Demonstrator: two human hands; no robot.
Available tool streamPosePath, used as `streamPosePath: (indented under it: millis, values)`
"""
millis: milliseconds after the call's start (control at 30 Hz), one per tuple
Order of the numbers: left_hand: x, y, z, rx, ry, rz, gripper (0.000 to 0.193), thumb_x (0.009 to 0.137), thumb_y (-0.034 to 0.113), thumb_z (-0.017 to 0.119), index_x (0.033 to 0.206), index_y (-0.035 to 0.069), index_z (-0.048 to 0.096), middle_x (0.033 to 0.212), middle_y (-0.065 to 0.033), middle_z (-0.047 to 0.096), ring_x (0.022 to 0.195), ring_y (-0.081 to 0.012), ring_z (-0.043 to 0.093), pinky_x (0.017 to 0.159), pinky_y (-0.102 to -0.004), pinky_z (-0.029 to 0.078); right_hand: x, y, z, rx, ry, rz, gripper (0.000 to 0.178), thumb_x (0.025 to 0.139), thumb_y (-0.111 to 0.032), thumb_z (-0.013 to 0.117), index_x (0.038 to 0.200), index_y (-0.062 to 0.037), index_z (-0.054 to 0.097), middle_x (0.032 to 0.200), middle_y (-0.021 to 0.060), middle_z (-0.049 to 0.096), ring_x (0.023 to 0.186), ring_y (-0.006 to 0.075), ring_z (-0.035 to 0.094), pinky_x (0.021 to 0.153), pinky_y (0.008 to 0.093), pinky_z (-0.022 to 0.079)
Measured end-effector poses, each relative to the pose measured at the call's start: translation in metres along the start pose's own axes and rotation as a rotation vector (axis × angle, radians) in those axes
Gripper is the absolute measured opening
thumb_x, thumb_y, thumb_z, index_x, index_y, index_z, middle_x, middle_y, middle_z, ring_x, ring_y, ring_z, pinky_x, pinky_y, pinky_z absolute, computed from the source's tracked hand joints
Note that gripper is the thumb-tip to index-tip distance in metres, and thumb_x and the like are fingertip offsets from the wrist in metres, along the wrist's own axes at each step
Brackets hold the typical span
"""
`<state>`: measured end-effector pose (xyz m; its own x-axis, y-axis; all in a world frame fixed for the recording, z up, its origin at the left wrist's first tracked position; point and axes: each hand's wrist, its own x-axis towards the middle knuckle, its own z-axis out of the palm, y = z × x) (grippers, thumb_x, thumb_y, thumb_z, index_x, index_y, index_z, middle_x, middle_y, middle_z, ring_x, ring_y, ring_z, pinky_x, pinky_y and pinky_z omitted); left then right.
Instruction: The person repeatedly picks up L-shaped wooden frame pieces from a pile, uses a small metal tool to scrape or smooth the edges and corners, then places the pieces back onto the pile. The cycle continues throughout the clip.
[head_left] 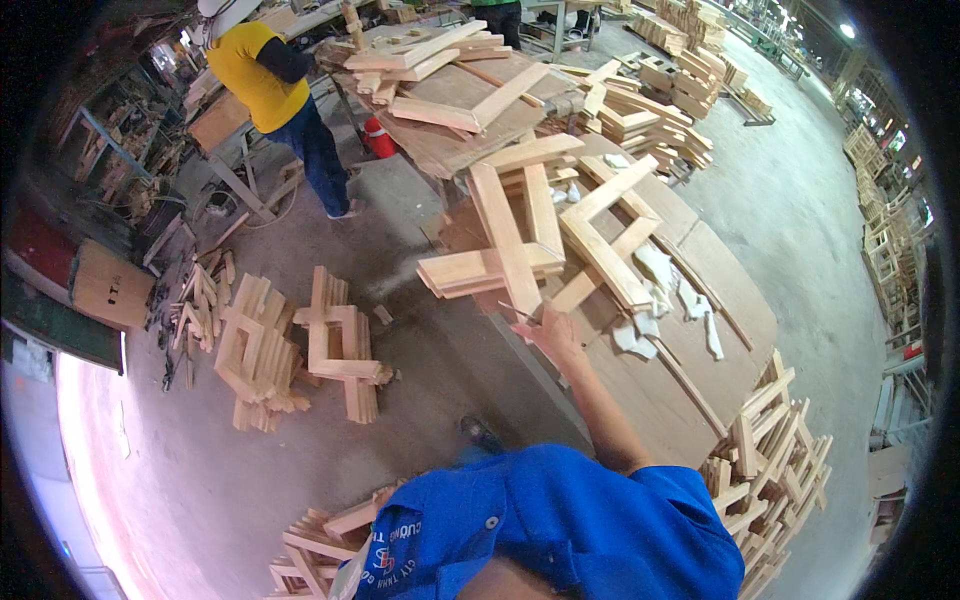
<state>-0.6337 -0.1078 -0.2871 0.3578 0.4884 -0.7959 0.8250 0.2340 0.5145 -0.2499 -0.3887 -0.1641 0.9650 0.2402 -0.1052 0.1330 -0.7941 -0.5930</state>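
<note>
My right hand (558,338) reaches over the workbench, its fingers closed at the lower end of a pale L-shaped wooden frame piece (503,235). The fingertips are partly hidden, and a thin dark strip shows beside them. That piece lies across other wooden frame pieces (470,272) stacked at the bench's left edge. Right of it, another angled wooden frame piece (605,252) rests on the bench, crossed by a slat. White crumpled scraps (656,268) lie close by. My left hand is out of sight.
The brown workbench (720,300) runs down to the right, with stacked frame pieces (765,480) beside its near end. More stacks (258,345) stand on the floor at left. A person in a yellow shirt (262,80) works at another bench, near a red container (379,137).
</note>
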Motion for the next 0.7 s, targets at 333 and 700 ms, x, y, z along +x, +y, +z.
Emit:
streamPosePath:
  millis: [333, 700]
  values:
    - [0.067, 0.098, -0.043, -0.421, 0.04, 0.039, 0.041, 0.09, 0.037, 0.055, 0.124, 0.015, 0.048, 0.109, -0.009, 0.063, 0.095, -0.0247, 0.063, 0.085, -0.0435, 0.045, 0.01, -0.019, -0.003, -0.171, -0.011, 0.262, 0.046, 0.07, -0.043, 0.073, 0.087, -0.0026, 0.058, 0.088, 0.0186, 0.066, 0.084, 0.0325, 0.064, 0.069, 0.0419, 0.049]
    - [0.144, 0.227, -0.031, -0.241, -0.171, 0.16, 0.036, 0.092, 0.035, 0.056, 0.121, 0.014, 0.052, 0.105, -0.009, 0.065, 0.089, -0.0211, 0.064, 0.075, -0.0366, 0.047, 0.078, 0.005, -0.042, 0.096, 0.363, 0.372, 0.018, 0.084, -0.021, 0.063, 0.087, -0.0044, 0.067, 0.073, 0.0145, 0.067, 0.066, 0.0215, 0.066, 0.061, 0.0341, 0.049]
